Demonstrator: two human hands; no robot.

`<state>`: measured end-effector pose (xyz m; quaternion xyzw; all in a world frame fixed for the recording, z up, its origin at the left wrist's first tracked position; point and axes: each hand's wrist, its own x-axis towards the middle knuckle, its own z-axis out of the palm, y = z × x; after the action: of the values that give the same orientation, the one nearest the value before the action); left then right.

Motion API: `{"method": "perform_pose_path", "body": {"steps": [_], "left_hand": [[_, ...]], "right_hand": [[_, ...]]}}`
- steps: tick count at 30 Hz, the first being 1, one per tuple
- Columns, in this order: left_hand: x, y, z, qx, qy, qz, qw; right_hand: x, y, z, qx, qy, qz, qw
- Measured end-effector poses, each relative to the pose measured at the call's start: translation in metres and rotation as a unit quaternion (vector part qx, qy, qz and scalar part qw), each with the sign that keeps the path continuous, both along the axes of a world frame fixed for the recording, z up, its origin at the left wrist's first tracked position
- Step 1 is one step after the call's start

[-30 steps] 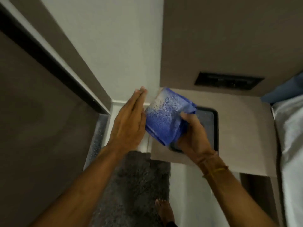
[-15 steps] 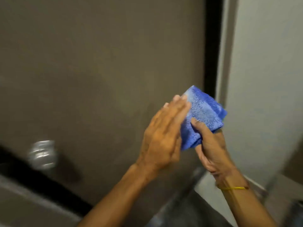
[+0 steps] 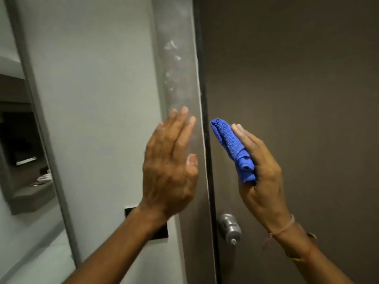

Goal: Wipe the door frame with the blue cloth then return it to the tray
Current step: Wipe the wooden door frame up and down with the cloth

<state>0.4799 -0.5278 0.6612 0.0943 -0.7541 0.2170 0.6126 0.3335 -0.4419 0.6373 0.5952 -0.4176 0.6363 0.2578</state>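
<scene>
The grey door frame point(image 3: 178, 68) runs upright through the middle of the view, with white smudges on its upper part. My right hand point(image 3: 260, 177) holds the folded blue cloth point(image 3: 233, 150) in front of the brown door, just right of the frame's dark edge and apart from it. My left hand point(image 3: 170, 162) is flat with fingers together, held up over the frame and the pale wall beside it. The tray is out of view.
The brown door point(image 3: 297, 99) fills the right side, with a round metal knob point(image 3: 229, 227) low down. A black wall plate point(image 3: 162, 232) sits behind my left wrist. A framed mirror point(image 3: 24, 160) hangs on the pale wall at the left.
The view has swung from the floor and tray up to the door and its frame. My hands have come apart; the cloth is now folded in my right hand alone.
</scene>
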Motion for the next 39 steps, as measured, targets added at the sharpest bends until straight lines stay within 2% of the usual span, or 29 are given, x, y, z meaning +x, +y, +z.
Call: {"method": "perform_pose_path", "body": {"steps": [4, 8, 12, 16, 20, 22, 27, 31, 35, 39], "left_hand": [[0.033, -0.038, 0.025, 0.055, 0.022, 0.103, 0.993], [0.049, -0.067, 0.032, 0.095, 0.024, 0.161, 0.982], [0.049, -0.089, 0.031, 0.037, -0.059, 0.239, 0.969], [0.044, -0.105, 0.038, 0.035, -0.068, 0.27, 0.96], [0.041, -0.119, 0.047, 0.047, -0.058, 0.276, 0.958], [0.038, -0.125, 0.044, 0.037, -0.061, 0.275, 0.959], [0.035, -0.137, 0.036, 0.004, -0.042, 0.267, 0.963], [0.035, -0.142, 0.037, -0.007, -0.036, 0.258, 0.965], [0.034, -0.143, 0.037, -0.007, -0.041, 0.261, 0.964], [0.035, -0.144, 0.038, -0.007, -0.044, 0.259, 0.965]], "right_hand": [[0.014, -0.013, 0.02, -0.012, 0.098, -0.101, 0.99], [0.014, -0.02, 0.026, -0.015, 0.154, -0.146, 0.977], [0.021, -0.031, 0.024, -0.015, 0.177, -0.185, 0.966], [0.033, -0.051, 0.011, 0.058, 0.198, -0.215, 0.954], [0.039, -0.072, -0.013, 0.172, 0.249, -0.31, 0.901], [0.04, -0.082, -0.026, 0.193, 0.238, -0.307, 0.901], [0.049, -0.107, -0.031, 0.12, 0.094, -0.232, 0.961], [0.053, -0.128, -0.03, 0.071, 0.076, -0.308, 0.946], [0.054, -0.132, -0.014, 0.096, 0.083, -0.356, 0.926], [0.058, -0.129, 0.038, 0.102, 0.094, -0.369, 0.919]]}}
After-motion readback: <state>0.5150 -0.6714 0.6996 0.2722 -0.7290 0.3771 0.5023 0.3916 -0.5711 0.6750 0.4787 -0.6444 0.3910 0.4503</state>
